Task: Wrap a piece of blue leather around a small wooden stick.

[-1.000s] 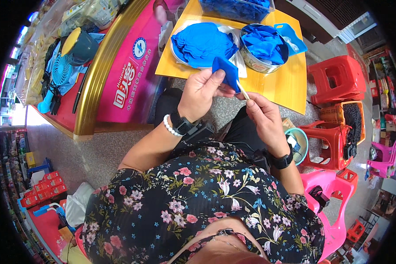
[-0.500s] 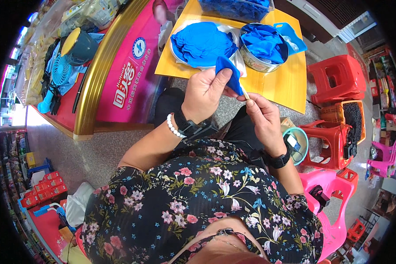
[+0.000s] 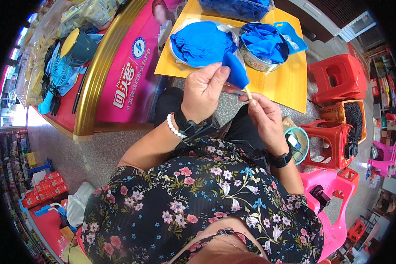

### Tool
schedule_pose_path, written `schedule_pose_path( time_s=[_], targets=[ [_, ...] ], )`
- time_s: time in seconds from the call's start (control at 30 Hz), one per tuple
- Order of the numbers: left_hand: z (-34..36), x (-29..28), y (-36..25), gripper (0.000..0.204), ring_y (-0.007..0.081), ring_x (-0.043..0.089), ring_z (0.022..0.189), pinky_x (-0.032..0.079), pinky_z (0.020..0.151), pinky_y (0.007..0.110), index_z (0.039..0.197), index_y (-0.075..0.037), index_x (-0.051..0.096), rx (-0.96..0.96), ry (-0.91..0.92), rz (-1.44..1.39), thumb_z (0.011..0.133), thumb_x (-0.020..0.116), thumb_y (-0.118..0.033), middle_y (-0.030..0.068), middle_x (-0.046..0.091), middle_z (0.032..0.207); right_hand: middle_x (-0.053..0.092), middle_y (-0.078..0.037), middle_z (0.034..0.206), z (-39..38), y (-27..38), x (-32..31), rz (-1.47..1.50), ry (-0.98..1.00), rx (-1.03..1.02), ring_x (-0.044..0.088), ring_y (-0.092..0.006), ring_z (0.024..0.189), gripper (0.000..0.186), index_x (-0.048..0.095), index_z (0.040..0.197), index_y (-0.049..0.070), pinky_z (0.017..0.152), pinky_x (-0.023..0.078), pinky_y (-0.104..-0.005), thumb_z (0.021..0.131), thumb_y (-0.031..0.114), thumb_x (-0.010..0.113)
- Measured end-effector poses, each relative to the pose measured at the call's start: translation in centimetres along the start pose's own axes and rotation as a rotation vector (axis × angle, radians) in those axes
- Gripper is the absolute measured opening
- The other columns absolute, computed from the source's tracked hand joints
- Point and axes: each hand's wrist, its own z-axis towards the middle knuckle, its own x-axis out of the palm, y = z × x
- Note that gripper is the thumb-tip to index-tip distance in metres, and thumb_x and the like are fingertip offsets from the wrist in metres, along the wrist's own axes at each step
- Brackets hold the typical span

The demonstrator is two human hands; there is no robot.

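Observation:
A blue petal-shaped piece of fabric [image 3: 236, 72] is pinched at its left edge between the thumb and fingers of my left hand [image 3: 202, 93]. The lower tip of the fabric meets a thin pale stick [image 3: 248, 92], which the thumb and fingertips of my right hand [image 3: 267, 121] grip from below. Just beyond my hands, a flat stack of blue fabric pieces [image 3: 201, 43] rests on a white plate [image 3: 228, 29]. A round tin [image 3: 260, 66] to its right holds more loose blue pieces.
The yellow board [image 3: 290, 86] bears the plate, the tin, a blue scoop-shaped tray [image 3: 293, 36] and a clear box [image 3: 268, 11] of blue pieces. A pink gold-edged counter [image 3: 89, 83] stands left. Red stools [image 3: 336, 79] and a pale green basin [image 3: 299, 152] are at right.
The blue fabric piece has turned and shifted slightly right. My left fingers now pinch its left edge, and my right hand keeps its grip on the stick.

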Motion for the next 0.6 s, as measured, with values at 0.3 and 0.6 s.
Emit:
schedule_pose_path(
  time_s=[0.3,0.6],
  targets=[
    [0.2,-0.8,-0.4,0.025,0.0141,0.064,0.059,0.053,0.051,0.023,0.094,0.002,0.059,-0.202,0.01,-0.028,0.093,0.053,-0.023,0.0066,0.063,0.074,0.044,0.009,0.066,-0.3,0.0,-0.2,0.159,-0.017,0.064,0.031,-0.0015,0.056,0.023,0.062,0.104,0.0,0.049,0.024,-0.0178,0.095,0.018,0.051],
    [0.7,-1.4,-1.1,0.025,0.0206,0.065,0.085,0.056,0.069,0.031,0.111,-0.002,0.058,-0.388,0.103,-0.46,0.094,0.05,-0.019,0.0091,0.063,0.101,0.054,0.005,0.075,-0.3,-0.6,-0.5,-0.113,-0.081,-0.086,0.039,-0.0023,0.063,0.022,0.064,0.103,-0.001,0.055,0.031,-0.0174,0.094,0.015,0.052]
  ],
)
